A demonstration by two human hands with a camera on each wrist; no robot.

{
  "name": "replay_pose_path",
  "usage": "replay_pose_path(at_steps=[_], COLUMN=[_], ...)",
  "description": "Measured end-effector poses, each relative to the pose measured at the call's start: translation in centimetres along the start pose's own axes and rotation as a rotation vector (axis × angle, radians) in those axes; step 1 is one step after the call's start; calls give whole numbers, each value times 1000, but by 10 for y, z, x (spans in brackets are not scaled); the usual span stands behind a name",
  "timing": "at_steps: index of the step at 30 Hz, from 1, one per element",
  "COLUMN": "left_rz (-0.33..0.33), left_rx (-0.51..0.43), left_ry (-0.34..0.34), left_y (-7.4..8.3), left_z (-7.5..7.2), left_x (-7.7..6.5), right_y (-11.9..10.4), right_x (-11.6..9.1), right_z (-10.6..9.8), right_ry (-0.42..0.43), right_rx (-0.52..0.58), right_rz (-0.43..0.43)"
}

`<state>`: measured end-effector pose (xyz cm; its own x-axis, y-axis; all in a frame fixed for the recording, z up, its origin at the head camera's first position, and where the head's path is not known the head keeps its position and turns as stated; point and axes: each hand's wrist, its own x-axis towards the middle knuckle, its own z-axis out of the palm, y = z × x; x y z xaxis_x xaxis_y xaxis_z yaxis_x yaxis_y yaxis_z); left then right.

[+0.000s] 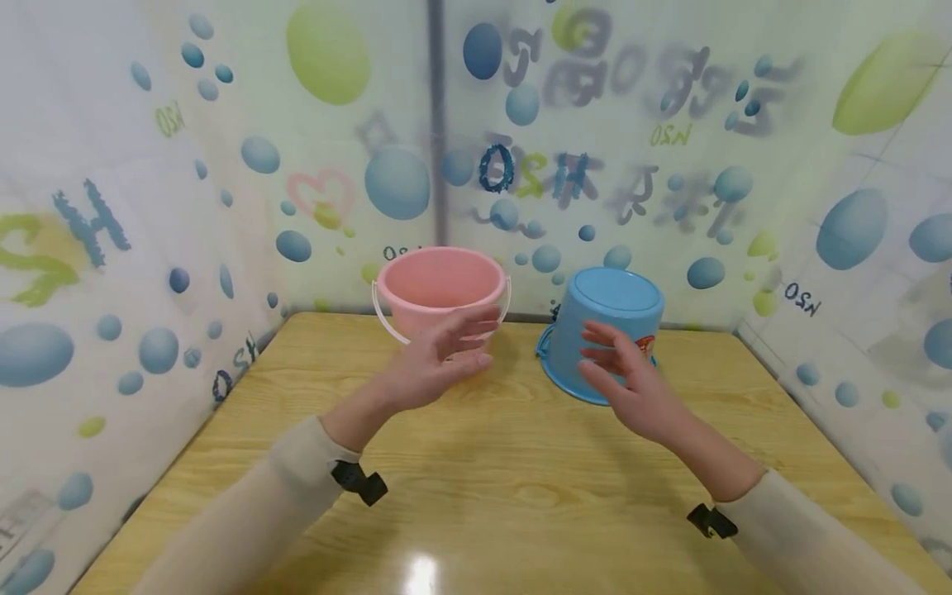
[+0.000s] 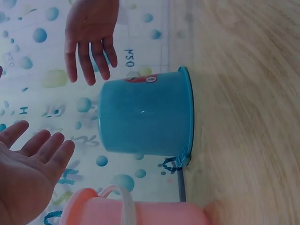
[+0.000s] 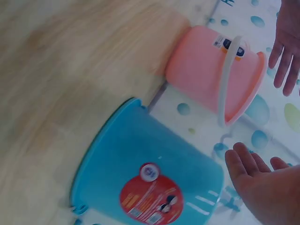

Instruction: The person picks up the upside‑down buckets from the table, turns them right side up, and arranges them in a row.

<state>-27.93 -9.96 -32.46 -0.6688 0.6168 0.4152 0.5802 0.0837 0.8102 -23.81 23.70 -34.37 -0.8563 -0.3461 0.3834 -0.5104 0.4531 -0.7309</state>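
On the wooden table a pink bucket (image 1: 439, 281) stands upright, its white handle (image 3: 227, 79) hanging at the side. To its right a blue bucket (image 1: 576, 330) sits upside down, base up and rim on the table, with a red label (image 3: 151, 194) on its wall. My left hand (image 1: 439, 359) hovers in front of the pink bucket, palm turned inward and fingers extended, holding nothing. In front of the blue bucket my right hand (image 1: 632, 380) is raised the same way, fingers spread and apart from it in the left wrist view.
The wooden table (image 1: 521, 496) spreads out before both buckets. Pale curtains (image 1: 335, 165) printed with blue and green dots enclose it at the back and sides. A dark strap with a small black block (image 1: 360, 481) sits at the left wrist, another (image 1: 711, 521) at the right.
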Motion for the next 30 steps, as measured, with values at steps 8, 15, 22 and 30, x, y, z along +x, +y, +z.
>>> replay_pose_path(at_steps=[8, 15, 22, 30], left_rz=[-42, -110, -207, -321], left_rx=[6, 20, 4, 138], left_ry=[-115, -139, -135, -175], left_y=[-16, -32, -64, -105], left_z=[38, 58, 75, 81], left_x=[14, 32, 61, 97], right_y=[22, 43, 84, 123], right_x=[-33, -42, -34, -12], right_z=[-26, -52, -82, -96], right_ry=[19, 63, -1, -217], right_rx=[-92, -156, -193, -181], right_rz=[73, 153, 335, 458])
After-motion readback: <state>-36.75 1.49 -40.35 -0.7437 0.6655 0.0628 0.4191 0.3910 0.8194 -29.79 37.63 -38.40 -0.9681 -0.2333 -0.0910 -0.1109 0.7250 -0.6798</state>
